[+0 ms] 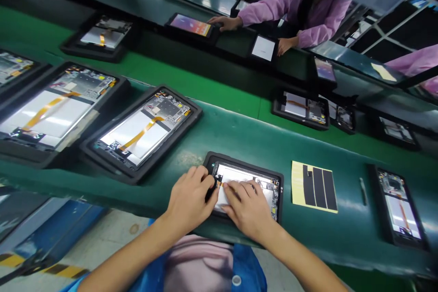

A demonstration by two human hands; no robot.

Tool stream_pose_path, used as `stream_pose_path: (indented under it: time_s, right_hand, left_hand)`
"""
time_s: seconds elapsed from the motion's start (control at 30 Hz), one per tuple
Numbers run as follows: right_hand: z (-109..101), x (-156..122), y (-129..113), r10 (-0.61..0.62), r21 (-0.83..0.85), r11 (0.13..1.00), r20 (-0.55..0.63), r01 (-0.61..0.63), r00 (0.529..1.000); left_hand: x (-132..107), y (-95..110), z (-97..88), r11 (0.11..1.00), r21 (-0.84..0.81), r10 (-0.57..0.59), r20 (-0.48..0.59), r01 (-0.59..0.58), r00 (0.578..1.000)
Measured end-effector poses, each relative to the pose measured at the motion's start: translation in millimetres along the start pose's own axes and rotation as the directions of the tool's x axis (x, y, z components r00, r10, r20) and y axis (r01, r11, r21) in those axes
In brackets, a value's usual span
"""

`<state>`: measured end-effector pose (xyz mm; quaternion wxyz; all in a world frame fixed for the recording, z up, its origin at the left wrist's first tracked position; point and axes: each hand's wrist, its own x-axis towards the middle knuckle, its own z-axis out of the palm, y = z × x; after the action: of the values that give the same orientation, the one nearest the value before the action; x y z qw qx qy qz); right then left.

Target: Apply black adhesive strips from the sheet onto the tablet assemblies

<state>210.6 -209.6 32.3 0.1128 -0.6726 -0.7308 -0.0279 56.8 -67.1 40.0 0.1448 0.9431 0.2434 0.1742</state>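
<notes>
An open tablet in a black tray [270, 178] lies on the green bench right in front of me, its white back panel and circuit boards showing. My left hand [190, 198] is curled at the tablet's left end, its fingers closed round a small dark tool whose tip touches the board. My right hand [248, 207] rests flat on the white panel, fingers stretched out and pressing down.
Two more open tablets in trays [143, 130] [51, 109] lie to the left, another [398, 205] to the right. A yellow sheet with black strips [313, 187] lies beside my tablet. Across the belt a person in a pink sleeve [273, 9] handles tablets.
</notes>
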Motion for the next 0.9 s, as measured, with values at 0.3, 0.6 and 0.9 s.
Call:
stream_pose_path:
  time_s: [0.3,0.6,0.9]
  right_hand:
    - [-4,1,-3,-0.013,-0.036,0.999,-0.001,0.013,1.000]
    - [-3,2,-4,-0.025,-0.033,0.999,-0.001,0.025,1.000]
    - [-4,4,-2,-0.020,-0.003,1.000,-0.003,0.020,1.000]
  left_hand:
    - [-5,-9,1.6,0.993,-0.100,0.058,-0.073,-0.065,0.996]
    - [-28,-13,-2.5,0.962,0.097,0.253,0.034,-0.255,0.967]
    - [-33,-17,-0.3,0.954,0.134,0.271,0.008,-0.270,0.962]
